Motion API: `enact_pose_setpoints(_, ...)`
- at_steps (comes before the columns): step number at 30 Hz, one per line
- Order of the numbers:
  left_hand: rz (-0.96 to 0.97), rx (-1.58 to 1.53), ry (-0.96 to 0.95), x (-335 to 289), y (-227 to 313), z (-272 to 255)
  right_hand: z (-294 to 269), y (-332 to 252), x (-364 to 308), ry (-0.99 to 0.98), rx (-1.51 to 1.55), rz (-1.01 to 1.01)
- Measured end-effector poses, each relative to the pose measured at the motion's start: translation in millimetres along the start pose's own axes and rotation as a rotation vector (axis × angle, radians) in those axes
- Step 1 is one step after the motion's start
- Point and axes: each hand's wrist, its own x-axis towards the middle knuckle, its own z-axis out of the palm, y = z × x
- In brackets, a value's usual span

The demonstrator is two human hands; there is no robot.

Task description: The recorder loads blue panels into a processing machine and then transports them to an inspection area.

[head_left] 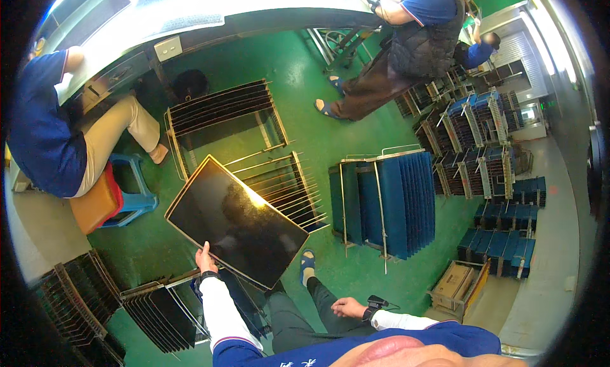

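Note:
My left hand (205, 258) grips the lower left edge of a large black rectangular panel (248, 230). The panel has a thin gold-coloured rim, is held tilted in front of me, and light glares off its surface. Behind its upper right edge is a metal rack with several thin rods (286, 186), partly covered by the panel. My right hand (348, 307) hangs low over my leg, its fingers loosely curled with nothing visible in them. A band with a small dark device (376, 301) is on my right wrist.
A rack of dark panels (219, 116) stands farther off, and a rack of blue panels (400, 205) stands to the right. More racks (162, 316) are at lower left. One person sits on a stool (130, 195); another stands at the bright worktable (267, 0).

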Motion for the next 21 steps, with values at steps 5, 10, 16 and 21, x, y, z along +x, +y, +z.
enact_pose_setpoints(5, 0.025, 0.008, 0.047, -7.1, 7.2, -5.1, 2.3, -4.7, 2.5, -0.006, -0.023, -0.007)
enact_pose_setpoints(10, 0.049, 0.046, -0.077, 5.1, 4.0, -20.1, 1.9, -7.6, 5.4, 0.000, -0.009, -0.018)
enact_pose_setpoints(16, 0.097, -0.050, -0.044, -24.5, 16.8, 1.9, -4.6, -4.0, 11.0, 0.012, -0.012, -0.007)
enact_pose_setpoints(21, -0.048, -0.102, -0.286, -21.4, 26.0, -7.7, 0.4, -9.2, 8.2, 0.007, -0.018, -0.020)
